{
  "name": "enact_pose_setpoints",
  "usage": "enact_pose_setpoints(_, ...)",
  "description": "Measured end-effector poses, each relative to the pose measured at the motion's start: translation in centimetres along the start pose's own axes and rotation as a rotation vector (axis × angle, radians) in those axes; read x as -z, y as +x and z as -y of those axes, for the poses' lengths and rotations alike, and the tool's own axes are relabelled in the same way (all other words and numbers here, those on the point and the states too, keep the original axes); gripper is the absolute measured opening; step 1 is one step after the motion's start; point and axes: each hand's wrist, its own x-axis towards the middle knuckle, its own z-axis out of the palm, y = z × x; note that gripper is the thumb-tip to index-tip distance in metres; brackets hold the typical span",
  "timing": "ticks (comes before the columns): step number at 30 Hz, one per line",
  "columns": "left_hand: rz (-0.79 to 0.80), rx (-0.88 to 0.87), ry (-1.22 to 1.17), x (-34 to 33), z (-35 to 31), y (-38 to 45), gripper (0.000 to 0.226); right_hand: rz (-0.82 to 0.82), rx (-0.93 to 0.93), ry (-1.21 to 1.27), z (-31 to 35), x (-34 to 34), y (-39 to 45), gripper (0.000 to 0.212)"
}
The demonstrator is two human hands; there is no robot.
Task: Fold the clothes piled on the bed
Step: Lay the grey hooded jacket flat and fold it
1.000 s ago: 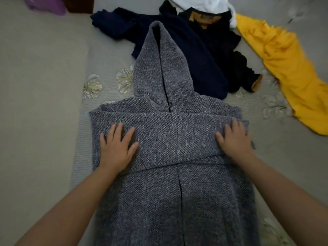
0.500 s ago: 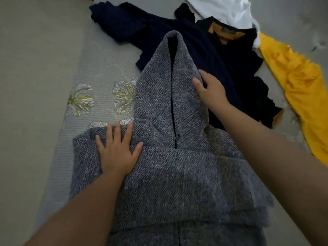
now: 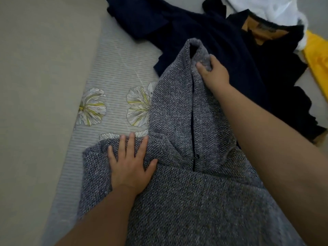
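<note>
A grey, coarse-knit hoodie (image 3: 186,183) is spread flat on the bed (image 3: 113,68), its pointed hood (image 3: 177,96) laid upward over a striped sheet printed with pale flowers. The hood's right edge near the tip is pinched by the right hand (image 3: 213,71), thumb on top and fingers curled under the knit. The left shoulder is pressed flat by the left hand (image 3: 129,162), fingers spread straight. Navy (image 3: 177,23), black (image 3: 276,71), white (image 3: 262,8) and yellow (image 3: 317,63) garments are heaped beyond the hood.
</note>
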Motion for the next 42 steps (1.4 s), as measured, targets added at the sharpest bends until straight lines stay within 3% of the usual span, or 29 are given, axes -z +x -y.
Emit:
enact_pose_setpoints(5, 0.012, 0.009, 0.010, 0.2, -0.1, 0.2, 0.075, 0.028, 0.099, 0.005, 0.5, 1.3, -3.2, 0.066)
enact_pose_setpoints(10, -0.122, 0.022, -0.100, 0.5, -0.3, -0.4, 0.088, 0.004, 0.312, 0.054, -1.2, 3.5, -10.7, 0.058)
enact_pose_setpoints(14, -0.267, -0.006, -0.372, 1.4, -0.7, -1.5, 0.084, -0.117, 0.705, -0.270, -3.9, 3.9, -19.0, 0.054)
enact_pose_setpoints(16, -0.372, -0.018, -0.548, 1.7, -1.1, -3.5, 0.091, -0.207, 0.810, -0.456, -5.8, 3.7, -23.6, 0.052)
enact_pose_setpoints(18, -0.431, -0.078, -0.632, 2.4, -1.3, -6.3, 0.092, -0.242, 0.889, -0.534, -7.8, 3.1, -28.4, 0.050)
enact_pose_setpoints(21, -0.415, -0.350, -0.495, 2.8, -1.5, -11.0, 0.073, -0.265, 0.960, -0.544, -10.4, 2.0, -34.7, 0.048)
enact_pose_setpoints(26, -0.199, -0.663, -0.101, 1.3, -1.7, -17.3, 0.070, -0.288, 0.965, -0.529, -13.3, -0.3, -43.2, 0.033)
enact_pose_setpoints(29, -0.192, -0.677, 0.013, 0.5, -1.8, -19.6, 0.073, -0.322, 0.932, -0.437, -14.9, -1.3, -46.5, 0.014)
enact_pose_setpoints(32, -0.209, -0.655, 0.137, 0.2, -2.3, -21.5, 0.080, -0.325, 0.878, -0.349, -16.5, -2.4, -48.6, 0.014)
enact_pose_setpoints(38, -0.251, -0.748, 0.072, 0.2, -2.1, -22.7, 0.064, -0.306, 0.608, 0.017, -15.4, -0.9, -50.4, 0.012)
enact_pose_setpoints(42, -0.318, -0.772, 0.069, 1.7, -3.0, -22.5, 0.052, -0.334, 0.762, -0.028, -14.0, 0.8, -49.3, 0.024)
